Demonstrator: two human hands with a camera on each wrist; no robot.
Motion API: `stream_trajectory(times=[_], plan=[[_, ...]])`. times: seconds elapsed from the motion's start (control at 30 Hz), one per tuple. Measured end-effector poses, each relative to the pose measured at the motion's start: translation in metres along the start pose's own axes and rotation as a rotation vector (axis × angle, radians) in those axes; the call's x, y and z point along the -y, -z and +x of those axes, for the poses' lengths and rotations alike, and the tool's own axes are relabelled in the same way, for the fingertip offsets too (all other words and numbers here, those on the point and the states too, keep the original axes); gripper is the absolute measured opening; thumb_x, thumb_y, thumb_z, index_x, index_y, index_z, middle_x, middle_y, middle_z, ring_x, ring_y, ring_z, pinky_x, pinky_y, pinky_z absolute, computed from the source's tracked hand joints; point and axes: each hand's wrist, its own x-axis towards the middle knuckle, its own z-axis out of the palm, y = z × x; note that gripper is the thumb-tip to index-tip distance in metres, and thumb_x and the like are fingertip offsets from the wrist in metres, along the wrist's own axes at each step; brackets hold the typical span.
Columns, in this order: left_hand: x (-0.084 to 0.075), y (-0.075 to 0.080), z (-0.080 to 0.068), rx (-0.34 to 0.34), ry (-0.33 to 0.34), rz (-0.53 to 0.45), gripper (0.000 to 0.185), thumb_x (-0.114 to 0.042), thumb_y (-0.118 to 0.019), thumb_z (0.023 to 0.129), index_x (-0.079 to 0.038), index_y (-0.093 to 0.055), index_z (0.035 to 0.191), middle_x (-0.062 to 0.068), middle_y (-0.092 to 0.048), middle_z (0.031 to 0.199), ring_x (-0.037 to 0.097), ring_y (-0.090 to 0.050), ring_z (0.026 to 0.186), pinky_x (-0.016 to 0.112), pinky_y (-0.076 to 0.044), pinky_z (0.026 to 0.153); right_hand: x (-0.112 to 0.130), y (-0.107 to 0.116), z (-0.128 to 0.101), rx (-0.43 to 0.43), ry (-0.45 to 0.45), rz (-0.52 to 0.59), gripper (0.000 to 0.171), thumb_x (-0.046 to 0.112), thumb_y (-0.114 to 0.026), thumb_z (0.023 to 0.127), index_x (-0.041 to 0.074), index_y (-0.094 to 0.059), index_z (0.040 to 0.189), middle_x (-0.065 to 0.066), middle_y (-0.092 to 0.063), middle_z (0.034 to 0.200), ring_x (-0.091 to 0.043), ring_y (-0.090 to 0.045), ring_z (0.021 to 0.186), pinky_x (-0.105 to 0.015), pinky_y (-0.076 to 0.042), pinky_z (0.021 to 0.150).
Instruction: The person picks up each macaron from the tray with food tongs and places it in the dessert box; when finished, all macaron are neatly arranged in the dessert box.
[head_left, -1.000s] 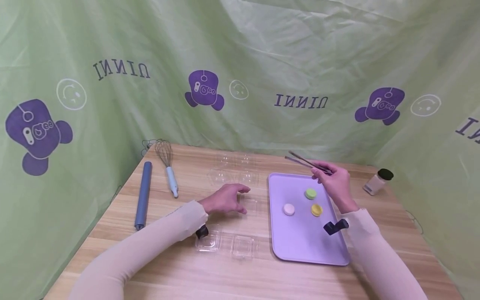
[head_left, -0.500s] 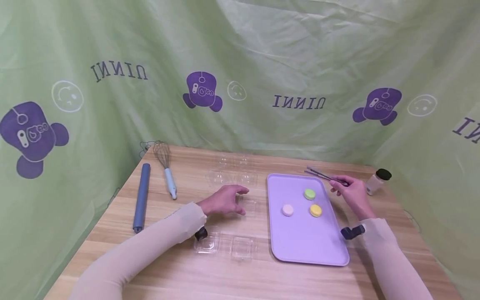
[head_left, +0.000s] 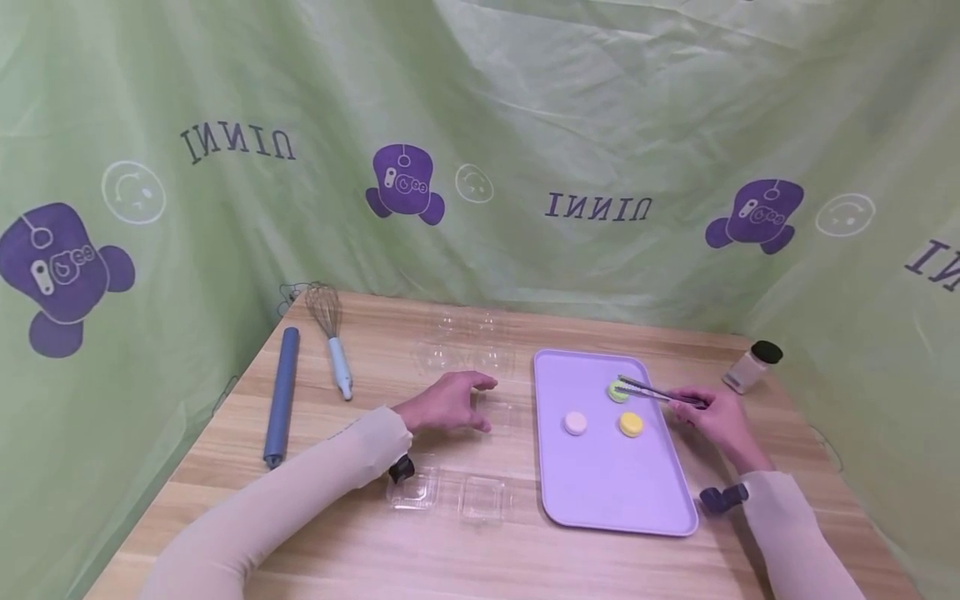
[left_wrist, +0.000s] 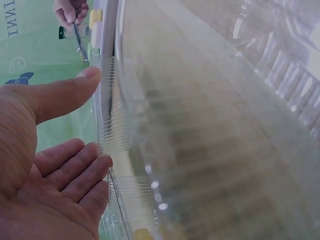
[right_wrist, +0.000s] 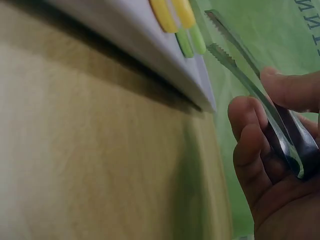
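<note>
My right hand (head_left: pixel 722 423) holds metal tongs (right_wrist: pixel 245 75) at their closed end, thumb on one arm and fingers on the other. Their serrated tips stand apart, overlapping the green macaron (head_left: pixel 614 396) in the head view. In the right wrist view the tips are close beside that macaron. A pink macaron (head_left: pixel 575 423) and a yellow macaron (head_left: pixel 631 425) share the purple tray (head_left: pixel 607 492). My left hand (head_left: pixel 448 402) has thumb and fingers spread around the near side of a clear plastic container (left_wrist: pixel 165 100), fingertips right at its ridged edge. Something small and yellow (left_wrist: pixel 143 234) shows through the plastic.
Clear container lids (head_left: pixel 442 357) lie behind my left hand, and two clear square trays (head_left: pixel 483 497) in front. A whisk (head_left: pixel 340 362) and a blue rolled mat (head_left: pixel 282 396) lie at the left. A black-capped jar (head_left: pixel 752 367) leans at the right, behind the tray.
My right hand has moved right and toward the table, and the tongs have swung from above the tray's far edge down to the green macaron. The left hand has stayed in place.
</note>
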Motion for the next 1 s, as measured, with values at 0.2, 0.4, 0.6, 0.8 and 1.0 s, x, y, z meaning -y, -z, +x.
stream_trajectory(times=[0.2, 0.4, 0.6, 0.8, 1.0], plan=[[0.0, 0.001, 0.0, 0.004, -0.007, 0.0, 0.081, -0.02, -0.09, 0.072, -0.01, -0.054, 0.144, 0.009, -0.06, 0.146, 0.029, -0.056, 0.135, 0.046, -0.044, 0.119, -0.002, -0.003, -0.003, 0.008, 0.003, -0.043, 0.041, 0.022, -0.071, 0.094, -0.003, -0.067, 0.126, -0.016, -0.077, 0.103, -0.001, -0.062, 0.075, -0.02, -0.055, 0.061], [0.0, 0.002, 0.001, 0.007, -0.017, 0.007, 0.081, -0.02, -0.091, 0.071, -0.009, -0.055, 0.143, 0.01, -0.06, 0.145, 0.029, -0.056, 0.135, 0.046, -0.044, 0.119, -0.003, -0.006, -0.004, 0.003, 0.039, -0.091, 0.041, 0.028, -0.074, 0.093, 0.0, -0.07, 0.123, -0.01, -0.078, 0.095, 0.001, -0.061, 0.077, -0.015, -0.051, 0.065], [-0.001, 0.002, 0.001, 0.016, -0.004, -0.003, 0.082, -0.02, -0.091, 0.071, -0.009, -0.054, 0.144, 0.009, -0.06, 0.146, 0.029, -0.055, 0.136, 0.047, -0.043, 0.12, -0.008, -0.007, 0.0, 0.003, 0.055, -0.127, 0.04, 0.031, -0.074, 0.093, 0.001, -0.071, 0.121, -0.006, -0.078, 0.088, 0.0, -0.061, 0.077, -0.013, -0.048, 0.069], [-0.001, 0.001, 0.002, 0.017, 0.008, -0.006, 0.082, -0.02, -0.09, 0.071, -0.011, -0.054, 0.145, 0.008, -0.059, 0.147, 0.028, -0.055, 0.136, 0.047, -0.042, 0.12, -0.005, -0.011, 0.005, 0.048, 0.033, -0.116, 0.041, 0.03, -0.072, 0.094, 0.0, -0.07, 0.123, -0.007, -0.077, 0.091, -0.002, -0.064, 0.076, -0.017, -0.053, 0.066], [-0.001, 0.002, 0.002, 0.014, 0.009, -0.016, 0.082, -0.02, -0.091, 0.071, -0.01, -0.054, 0.144, 0.009, -0.059, 0.147, 0.029, -0.055, 0.136, 0.047, -0.042, 0.12, -0.003, -0.014, 0.005, -0.015, 0.091, -0.182, 0.034, 0.025, -0.071, 0.095, 0.0, -0.074, 0.118, -0.008, -0.079, 0.086, -0.001, -0.06, 0.07, -0.017, -0.049, 0.062]])
